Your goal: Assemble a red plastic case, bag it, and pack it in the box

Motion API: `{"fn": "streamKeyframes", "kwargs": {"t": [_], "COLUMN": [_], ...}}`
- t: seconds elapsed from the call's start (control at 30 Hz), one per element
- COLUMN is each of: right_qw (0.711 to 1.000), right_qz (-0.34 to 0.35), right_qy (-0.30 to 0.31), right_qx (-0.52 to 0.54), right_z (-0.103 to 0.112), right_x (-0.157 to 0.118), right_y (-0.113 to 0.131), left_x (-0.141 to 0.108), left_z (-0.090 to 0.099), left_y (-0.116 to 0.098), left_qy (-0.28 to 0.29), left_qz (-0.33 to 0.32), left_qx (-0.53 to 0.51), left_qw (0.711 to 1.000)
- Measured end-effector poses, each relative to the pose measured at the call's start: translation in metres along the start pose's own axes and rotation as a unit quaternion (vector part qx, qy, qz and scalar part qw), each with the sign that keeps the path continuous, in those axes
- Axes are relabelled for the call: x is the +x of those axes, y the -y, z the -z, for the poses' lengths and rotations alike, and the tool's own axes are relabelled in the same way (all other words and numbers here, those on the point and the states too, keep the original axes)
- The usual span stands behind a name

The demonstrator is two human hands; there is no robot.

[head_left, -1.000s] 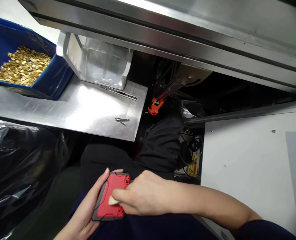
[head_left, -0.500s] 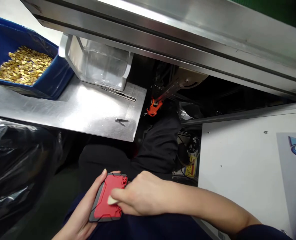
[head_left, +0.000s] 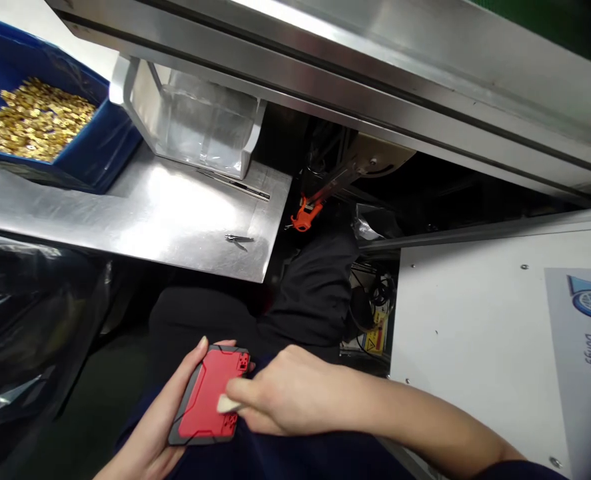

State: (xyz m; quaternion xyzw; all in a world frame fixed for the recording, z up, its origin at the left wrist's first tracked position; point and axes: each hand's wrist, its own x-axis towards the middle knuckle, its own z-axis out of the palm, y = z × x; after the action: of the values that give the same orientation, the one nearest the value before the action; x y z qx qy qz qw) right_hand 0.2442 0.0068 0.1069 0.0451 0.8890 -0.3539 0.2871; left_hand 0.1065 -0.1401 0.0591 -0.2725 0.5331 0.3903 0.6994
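A flat red plate with a dark grey border (head_left: 206, 390), roughly the size of a phone case, lies across my left hand (head_left: 175, 407). My left thumb runs along its edge and fingertips show at its far side. Over the plate's right part is my right hand (head_left: 280, 393), closed on a small cream-coloured piece (head_left: 228, 404) that appears to touch the red face. Most of that piece is hidden in the fingers, so its kind is unclear. Both hands are above my lap.
On the metal table (head_left: 175, 220) stand a blue bin (head_left: 100, 153) of small gold-coloured parts and a clear bin (head_left: 205, 127). Tweezers (head_left: 240, 241) and a thin dark strip (head_left: 235, 185) lie there. An orange clamp-like piece (head_left: 305, 217) hangs beyond; a white panel (head_left: 465, 373) is right.
The view has shifted slightly. The right hand and cream piece have moved a little toward the right side of the red plate; both hands keep their hold.
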Motion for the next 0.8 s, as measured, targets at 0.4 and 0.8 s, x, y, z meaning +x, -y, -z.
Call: {"fn": "streamKeyframes", "kwargs": {"t": [0.4,0.8], "right_qw": [1.0,1.0], "right_qz": [-0.004,0.016], "right_qy": [-0.017,-0.008], "right_qx": [-0.002,-0.007], "right_z": [0.0007,0.0061], "right_x": [0.0085,0.0099], "right_y": [-0.0018,-0.007], "left_x": [-0.0015,0.0032], "left_z": [-0.004,0.004], "left_y": [0.0009,0.0018], "left_qy": [-0.012,0.007], "left_qz": [0.01,0.021], "left_qx": [-0.024,-0.039], "left_qw": [1.0,0.999]}}
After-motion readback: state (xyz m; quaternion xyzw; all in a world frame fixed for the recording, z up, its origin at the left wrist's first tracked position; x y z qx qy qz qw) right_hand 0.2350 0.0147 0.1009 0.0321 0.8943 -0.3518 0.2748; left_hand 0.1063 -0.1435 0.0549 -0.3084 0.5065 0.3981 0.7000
